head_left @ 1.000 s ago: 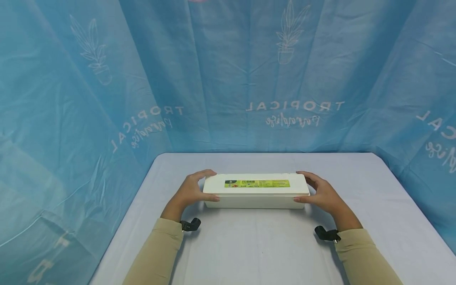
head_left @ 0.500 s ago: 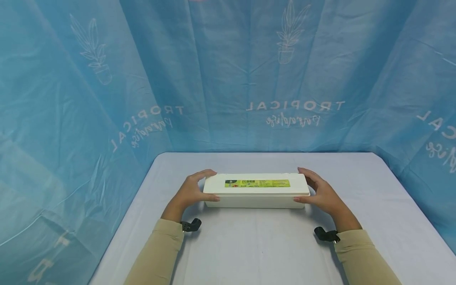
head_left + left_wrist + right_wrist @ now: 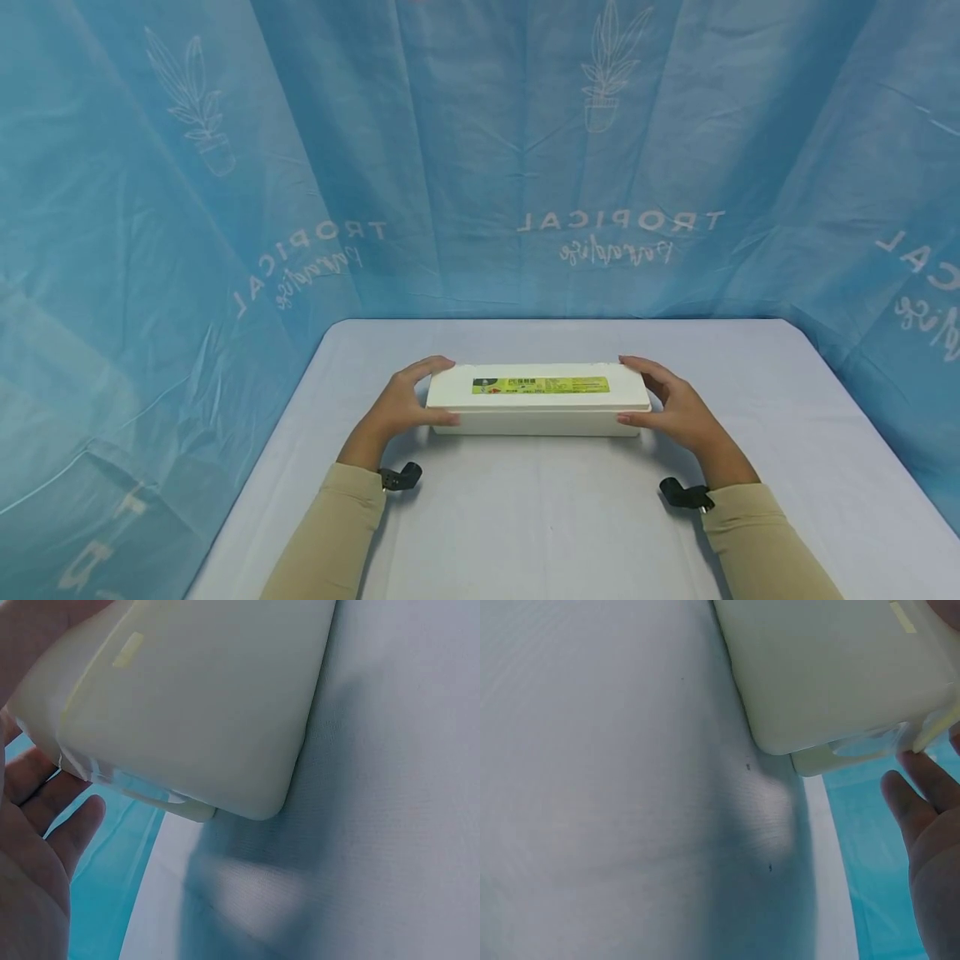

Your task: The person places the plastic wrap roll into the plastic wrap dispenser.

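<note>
A long white cling film box [image 3: 538, 423] with a yellow-green label [image 3: 540, 385] on its lid lies crosswise on the table in the head view. My left hand [image 3: 397, 410] holds its left end, thumb on the front face and fingers over the back edge. At the other end my right hand [image 3: 681, 410] grips it the same way. The lid looks closed. In the left wrist view the end of the box [image 3: 202, 705] shows, with the little finger apart from it. Clear film [image 3: 870, 742] shows at its side in the right wrist view.
A white cloth [image 3: 480, 517] covers the table. Blue curtains [image 3: 465, 167] with printed plants and mirrored lettering hang behind it and at both sides. Each wrist wears a black camera mount [image 3: 401, 477].
The fingers of my right hand shift slightly at the back edge of the box. Otherwise the box and both hands stay almost where they were.
</note>
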Tool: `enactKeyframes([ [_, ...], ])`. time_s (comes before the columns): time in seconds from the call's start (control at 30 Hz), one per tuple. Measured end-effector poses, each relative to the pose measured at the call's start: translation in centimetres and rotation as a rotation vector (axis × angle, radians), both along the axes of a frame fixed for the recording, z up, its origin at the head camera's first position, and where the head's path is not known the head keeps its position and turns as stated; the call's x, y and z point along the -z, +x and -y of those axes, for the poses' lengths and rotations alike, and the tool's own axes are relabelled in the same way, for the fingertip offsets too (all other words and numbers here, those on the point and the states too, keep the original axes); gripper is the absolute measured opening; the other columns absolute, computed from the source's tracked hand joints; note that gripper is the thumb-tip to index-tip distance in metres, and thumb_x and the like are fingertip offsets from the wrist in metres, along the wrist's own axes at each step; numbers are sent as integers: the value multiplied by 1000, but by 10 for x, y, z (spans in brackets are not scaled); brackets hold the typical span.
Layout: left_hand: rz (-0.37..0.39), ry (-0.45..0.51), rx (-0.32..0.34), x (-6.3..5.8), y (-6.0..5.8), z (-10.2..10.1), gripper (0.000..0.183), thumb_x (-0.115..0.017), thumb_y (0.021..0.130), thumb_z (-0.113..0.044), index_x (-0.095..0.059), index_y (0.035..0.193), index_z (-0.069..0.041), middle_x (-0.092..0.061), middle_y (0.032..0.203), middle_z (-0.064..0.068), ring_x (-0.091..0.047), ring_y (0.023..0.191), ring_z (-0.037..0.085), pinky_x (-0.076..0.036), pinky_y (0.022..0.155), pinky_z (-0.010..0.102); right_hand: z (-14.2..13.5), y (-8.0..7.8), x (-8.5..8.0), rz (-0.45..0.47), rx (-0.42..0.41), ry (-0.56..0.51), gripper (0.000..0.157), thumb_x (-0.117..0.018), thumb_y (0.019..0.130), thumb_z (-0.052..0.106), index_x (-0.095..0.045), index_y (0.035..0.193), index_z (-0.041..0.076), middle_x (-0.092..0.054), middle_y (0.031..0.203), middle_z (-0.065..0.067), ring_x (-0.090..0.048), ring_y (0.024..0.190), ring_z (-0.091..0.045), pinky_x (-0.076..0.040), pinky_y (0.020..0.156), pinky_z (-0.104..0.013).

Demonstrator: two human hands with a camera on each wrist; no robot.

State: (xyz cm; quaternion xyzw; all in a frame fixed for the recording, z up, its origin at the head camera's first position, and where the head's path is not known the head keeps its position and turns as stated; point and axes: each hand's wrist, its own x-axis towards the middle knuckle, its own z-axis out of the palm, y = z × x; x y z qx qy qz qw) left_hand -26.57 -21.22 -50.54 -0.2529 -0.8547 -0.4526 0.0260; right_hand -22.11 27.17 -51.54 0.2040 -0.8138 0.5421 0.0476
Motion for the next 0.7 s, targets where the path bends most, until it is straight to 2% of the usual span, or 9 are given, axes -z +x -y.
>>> enactKeyframes([
  [0.13, -16, -19, -12, 0, 0, 0, 96, -103, 63, -45, -63, 147, -22, -54, 153, 2, -43, 146, 29, -32, 116, 63, 0, 0, 1, -3, 8, 0, 94, -98, 76, 13, -49, 157, 9, -46, 159, -12, -36, 149, -36, -30, 117, -54],
  [0.27, 3, -30, -36, -1, 1, 0, 98, -103, 62, -47, -63, 148, -25, -53, 153, -5, -42, 146, 24, -32, 117, 60, 1, 1, 2, -14, 11, -6, 95, -98, 75, 13, -49, 156, 9, -46, 159, -12, -37, 149, -37, -31, 118, -51],
  [0.5, 9, -35, -59, 1, 1, 1, 99, -105, 62, -43, -62, 149, -25, -53, 154, -2, -42, 146, 27, -32, 116, 63, 3, 2, 4, -18, 21, -2, 95, -98, 75, 13, -50, 157, 10, -45, 159, -12, -36, 149, -36, -31, 117, -52],
  [0.6, 3, -36, -62, 3, 1, 0, 100, -104, 62, -43, -61, 150, -24, -52, 155, -2, -42, 147, 27, -32, 116, 63, 2, 2, 5, -15, 29, 7, 95, -99, 75, 15, -50, 157, 12, -45, 159, -11, -36, 149, -36, -32, 118, -46],
  [0.7, 18, 4, -26, 4, 1, -1, 100, -104, 65, -38, -59, 152, -21, -51, 155, -2, -41, 147, 26, -34, 117, 57, 2, 3, 5, -8, 31, 4, 95, -98, 76, 16, -49, 157, 13, -45, 159, -11, -40, 147, -36, -36, 116, -32],
])
